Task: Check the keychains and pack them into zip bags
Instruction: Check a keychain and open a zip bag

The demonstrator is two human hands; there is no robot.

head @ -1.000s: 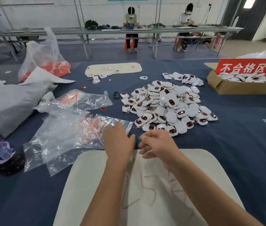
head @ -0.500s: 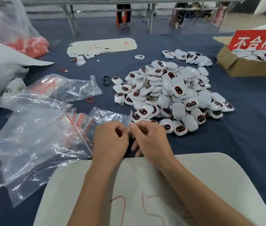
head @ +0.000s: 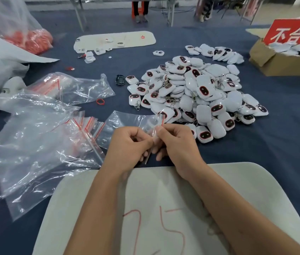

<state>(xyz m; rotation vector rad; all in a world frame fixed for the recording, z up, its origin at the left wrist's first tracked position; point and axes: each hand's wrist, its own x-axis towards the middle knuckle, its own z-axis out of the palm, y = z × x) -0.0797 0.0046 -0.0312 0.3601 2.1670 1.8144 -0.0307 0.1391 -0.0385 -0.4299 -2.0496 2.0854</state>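
Two hands [head: 153, 144] pinching one zip bag [head: 153, 124] between them

red sign [head: 292, 33]: "不合格" | white pad [head: 246, 196]: red "25"

Both hands [head: 156, 144] pinch a zip bag [head: 151, 126] (keychains [head: 197, 89] beyond).

Bare blue surface [head: 256, 144] is lying open rightward; keychain pile [head: 197, 92] is blocking ahead, loose zip bags [head: 35, 140] crowding left.
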